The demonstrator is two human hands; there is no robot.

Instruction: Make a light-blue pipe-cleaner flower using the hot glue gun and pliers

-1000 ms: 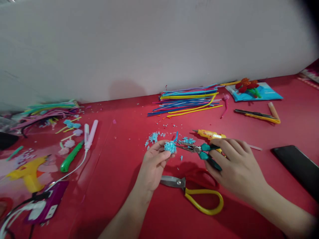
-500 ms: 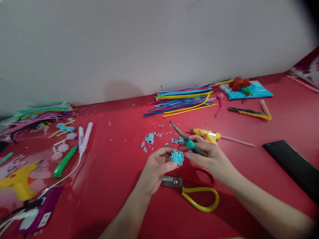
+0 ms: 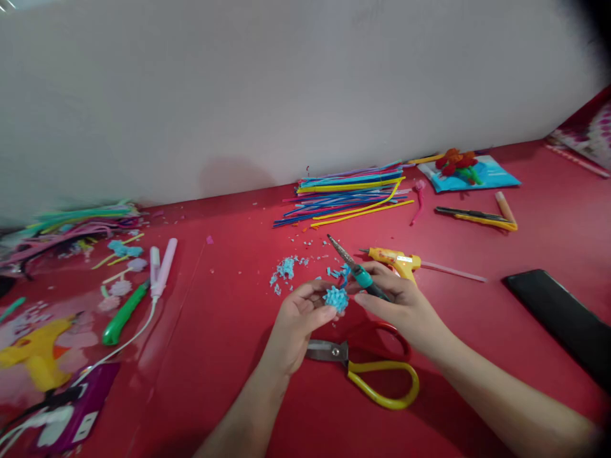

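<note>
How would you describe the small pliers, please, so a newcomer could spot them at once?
On the red table, look where the two hands meet. The right hand holds the pliers, tips toward the wall. Teal grips distinguish them from the yellow-handled scissors nearer the person.

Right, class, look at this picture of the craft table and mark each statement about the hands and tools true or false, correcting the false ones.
1. The left hand holds a small blue fluffy ball. True.
2. The right hand holds the yellow-handled scissors. False: it holds teal-handled pliers; the scissors lie on the red table.
3. The pliers' tip points away from the person. True.
4. The yellow glue gun lies just behind the right hand. True.
5. The black phone lies to the left of both hands. False: it lies to their right.
</note>
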